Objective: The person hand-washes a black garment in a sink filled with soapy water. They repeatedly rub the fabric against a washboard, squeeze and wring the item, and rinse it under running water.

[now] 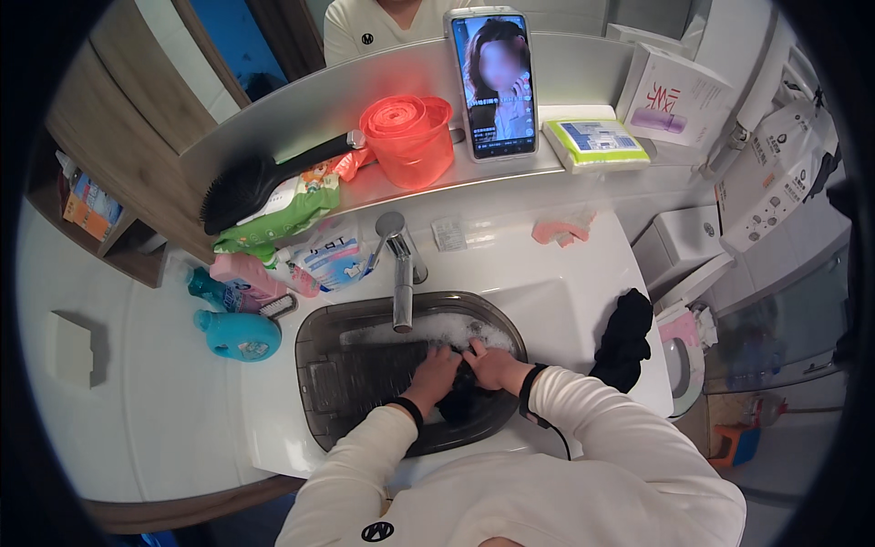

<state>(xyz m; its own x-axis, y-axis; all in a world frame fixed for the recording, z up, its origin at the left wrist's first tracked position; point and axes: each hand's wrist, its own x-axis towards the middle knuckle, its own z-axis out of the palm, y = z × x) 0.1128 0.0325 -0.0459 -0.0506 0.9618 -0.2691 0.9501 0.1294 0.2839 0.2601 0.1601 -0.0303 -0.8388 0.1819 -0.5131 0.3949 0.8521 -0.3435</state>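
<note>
A translucent grey washbasin [311,403] with a ribbed washboard [386,372] built into its left side sits in the white sink. Soapy water with white foam [437,328] lies along its far side. Both hands are down in the basin's right half, on a wet black cloth [456,407]. My left hand [435,376] grips it beside the washboard's right edge. My right hand [489,364] holds it from the right, with fingertips near the foam. Parts of the cloth and some fingers are hidden. The chrome faucet [403,294] reaches over the basin's far rim.
Another black cloth [623,342] lies on the counter's right. Left stand a blue detergent bottle [239,336], a scrub brush [278,306] and a detergent pouch [331,256]. On the shelf are a hairbrush [253,184], a red bag roll [408,143] and a lit phone [492,85].
</note>
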